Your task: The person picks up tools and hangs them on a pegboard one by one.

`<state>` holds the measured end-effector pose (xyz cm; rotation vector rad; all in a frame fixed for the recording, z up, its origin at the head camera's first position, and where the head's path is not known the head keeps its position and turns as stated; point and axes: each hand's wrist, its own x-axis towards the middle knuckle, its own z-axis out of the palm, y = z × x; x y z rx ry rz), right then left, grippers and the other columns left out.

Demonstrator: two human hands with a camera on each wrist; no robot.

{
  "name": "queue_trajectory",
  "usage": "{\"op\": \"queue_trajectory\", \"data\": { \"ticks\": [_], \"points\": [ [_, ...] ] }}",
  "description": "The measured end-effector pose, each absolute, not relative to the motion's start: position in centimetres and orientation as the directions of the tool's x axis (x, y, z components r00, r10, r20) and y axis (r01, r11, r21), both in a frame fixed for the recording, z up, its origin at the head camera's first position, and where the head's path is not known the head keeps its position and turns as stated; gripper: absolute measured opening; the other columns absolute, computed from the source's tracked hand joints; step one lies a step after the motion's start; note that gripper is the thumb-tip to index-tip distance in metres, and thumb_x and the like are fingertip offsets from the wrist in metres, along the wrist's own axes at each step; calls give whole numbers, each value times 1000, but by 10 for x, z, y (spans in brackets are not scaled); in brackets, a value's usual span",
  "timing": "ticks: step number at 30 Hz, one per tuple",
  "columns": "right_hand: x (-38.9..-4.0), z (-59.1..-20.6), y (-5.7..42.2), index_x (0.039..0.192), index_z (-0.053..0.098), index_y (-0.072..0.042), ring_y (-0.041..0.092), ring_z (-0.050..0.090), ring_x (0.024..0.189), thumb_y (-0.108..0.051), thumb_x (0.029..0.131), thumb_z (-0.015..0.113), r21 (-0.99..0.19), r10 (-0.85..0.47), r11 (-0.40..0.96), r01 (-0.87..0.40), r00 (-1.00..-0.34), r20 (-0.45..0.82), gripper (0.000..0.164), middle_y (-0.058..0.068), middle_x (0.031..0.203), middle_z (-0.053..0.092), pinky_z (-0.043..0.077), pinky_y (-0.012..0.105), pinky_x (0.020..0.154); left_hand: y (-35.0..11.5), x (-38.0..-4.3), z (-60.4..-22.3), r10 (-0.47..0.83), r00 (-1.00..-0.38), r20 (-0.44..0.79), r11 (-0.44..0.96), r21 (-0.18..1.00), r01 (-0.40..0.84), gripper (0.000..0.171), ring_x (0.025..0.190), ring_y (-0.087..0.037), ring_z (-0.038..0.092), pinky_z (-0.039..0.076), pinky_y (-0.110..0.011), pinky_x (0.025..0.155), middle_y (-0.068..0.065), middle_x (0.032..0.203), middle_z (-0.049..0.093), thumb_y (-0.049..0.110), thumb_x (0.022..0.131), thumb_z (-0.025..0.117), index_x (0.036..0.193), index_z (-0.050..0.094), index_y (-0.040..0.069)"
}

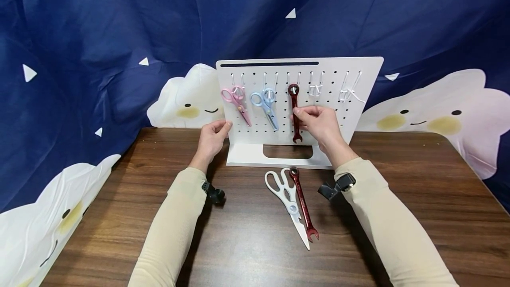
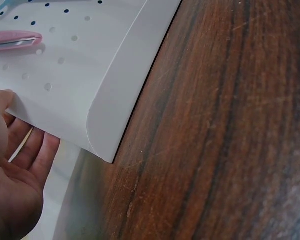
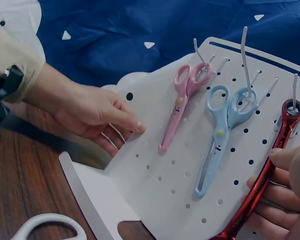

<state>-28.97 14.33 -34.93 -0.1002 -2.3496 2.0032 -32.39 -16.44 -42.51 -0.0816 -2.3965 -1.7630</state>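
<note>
A white pegboard [image 1: 255, 138] stands upright on its base. My left hand [image 1: 212, 138] grips its left edge, thumb on the front face and fingers behind. My right hand [image 1: 320, 125] pinches a red ratchet wrench [image 3: 270, 170] by its shaft; the ring end is over a white hook on the board, and the forked end points down. To its left hang light blue scissors [image 1: 268, 106] and, farther left, pink scissors [image 1: 239, 103], each by a handle loop on a hook.
On the table [image 1: 247, 234] before the board lie white-handled kitchen scissors [image 1: 287, 198] and a second red wrench [image 1: 304, 205], side by side. Two more white hooks [image 1: 315, 88] stick out on the board's right part. A dark blue curtain [image 1: 119, 21] hangs behind.
</note>
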Motion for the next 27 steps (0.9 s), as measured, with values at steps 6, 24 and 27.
{"op": "queue_trajectory", "data": {
  "ticks": [6,24,27],
  "points": [
    [-289,-351,146,130,71,7,4,76,89,-21,108,69,-982,60,188,0,-998,12,36,4,110,79,63,36,99,-165,-324,-426,-56,-984,172,306,941,147,37,90,-21,69,59,-31,87,-25,111,77,27,110,67,128,76,-3],
    [-261,-360,161,129,68,15,-2,75,86,-12,108,67,-959,-62,267,-92,-995,78,34,20,114,81,64,25,90,-164,-326,-427,-55,-984,170,295,944,147,37,100,-32,73,62,-33,91,-26,121,77,27,110,67,130,75,-3],
    [-253,-362,163,128,69,15,-2,75,84,-12,108,67,-952,-84,286,-109,-992,89,34,21,115,81,64,25,88,-164,-325,-427,-60,-984,166,291,946,142,37,98,-31,72,62,-42,96,-27,120,77,27,109,67,130,75,-3]
  ]
}}
